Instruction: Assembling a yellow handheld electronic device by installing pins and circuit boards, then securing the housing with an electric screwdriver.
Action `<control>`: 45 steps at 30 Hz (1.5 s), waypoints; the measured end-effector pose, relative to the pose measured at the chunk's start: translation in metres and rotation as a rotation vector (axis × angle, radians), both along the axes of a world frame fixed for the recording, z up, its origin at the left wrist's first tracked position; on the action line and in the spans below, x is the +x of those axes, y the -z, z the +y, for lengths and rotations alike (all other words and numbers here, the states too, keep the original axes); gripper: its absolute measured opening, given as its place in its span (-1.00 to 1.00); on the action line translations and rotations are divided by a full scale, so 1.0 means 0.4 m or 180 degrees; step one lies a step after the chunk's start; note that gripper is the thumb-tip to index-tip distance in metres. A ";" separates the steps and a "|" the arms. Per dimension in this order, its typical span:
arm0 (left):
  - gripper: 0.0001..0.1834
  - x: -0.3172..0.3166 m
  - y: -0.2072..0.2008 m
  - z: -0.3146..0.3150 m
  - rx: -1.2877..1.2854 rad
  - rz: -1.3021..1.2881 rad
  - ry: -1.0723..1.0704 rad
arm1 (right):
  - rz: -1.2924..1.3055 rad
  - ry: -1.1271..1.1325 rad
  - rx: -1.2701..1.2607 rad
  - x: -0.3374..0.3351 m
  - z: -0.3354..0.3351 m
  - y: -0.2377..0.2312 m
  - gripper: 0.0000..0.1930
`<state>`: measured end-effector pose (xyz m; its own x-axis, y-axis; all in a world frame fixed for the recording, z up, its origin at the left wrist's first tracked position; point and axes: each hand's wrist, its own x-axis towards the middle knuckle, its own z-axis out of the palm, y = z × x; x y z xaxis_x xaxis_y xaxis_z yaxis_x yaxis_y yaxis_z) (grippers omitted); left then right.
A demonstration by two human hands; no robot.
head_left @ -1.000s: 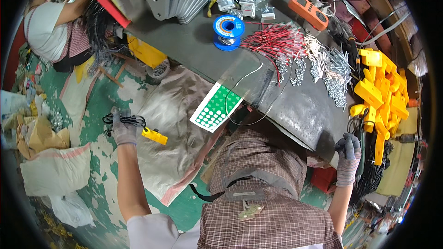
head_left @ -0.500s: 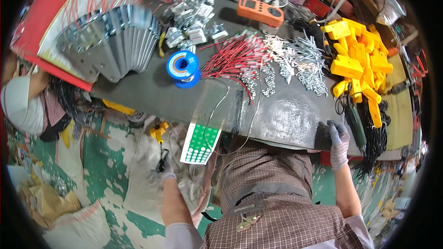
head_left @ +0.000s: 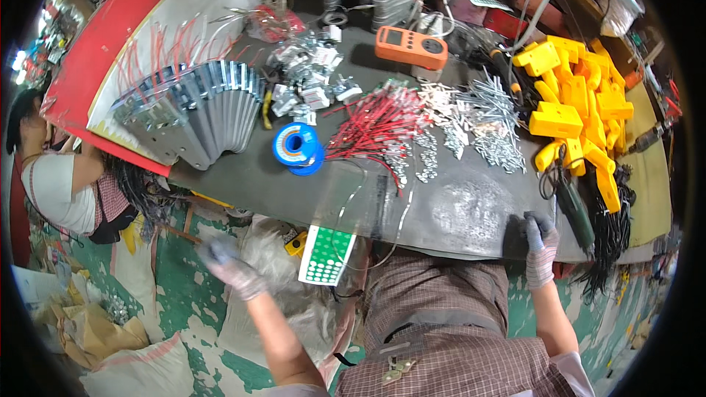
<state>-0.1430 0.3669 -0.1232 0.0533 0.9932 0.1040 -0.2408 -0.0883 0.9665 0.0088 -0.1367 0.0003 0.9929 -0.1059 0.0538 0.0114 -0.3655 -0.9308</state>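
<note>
Head view, from the left: a co-worker in a white top (head_left: 62, 191) sits beyond a red-and-white panel (head_left: 95, 81), beside which flat grey metal plates (head_left: 195, 114) stand fanned upright on the worktop (head_left: 471, 213). The left hand (head_left: 234, 270), in a striped knit glove, is blurred but looks released, its fingers stretched out with nothing visible in them. Half a second ago it held a black cable with a yellow plastic piece attached; now the yellow piece (head_left: 296, 243) lies on the wrinkled, pale woven sack (head_left: 250, 320) below the worktop, apart from the hand.

The blue spool (head_left: 312, 154) carries a round label whose print is too small to read. A green-and-white sheet (head_left: 327, 250), printed with rows of white dots, hangs over the front edge. Behind it lies a sheaf of thin red wires (head_left: 379, 121); farther back is a boxy orange meter (head_left: 410, 48) with a small screen. Shiny metal screws (head_left: 496, 132) form a loose heap.

The right hand (head_left: 540, 242), also gloved, stays at the worktop's front edge as before, fingers curled; I cannot tell whether it grasps anything. Just beside it lies a dark green, rod-shaped tool (head_left: 573, 206). Smooth, blocky yellow casings (head_left: 581, 99) are piled beyond, with limp black cords (head_left: 610, 235) at their near side.
</note>
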 end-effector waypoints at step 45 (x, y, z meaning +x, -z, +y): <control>-0.75 0.356 -0.408 -0.808 0.5238 0.2805 0.3827 | -0.0014 -0.0421 -0.4066 0.758 0.229 -0.184 -0.68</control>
<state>-0.0008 0.0436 0.0401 0.8777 -0.4447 0.1785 -0.4633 -0.8826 0.0798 0.3121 -0.0450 0.0741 0.9914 0.1218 0.0471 0.1179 -0.9900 0.0779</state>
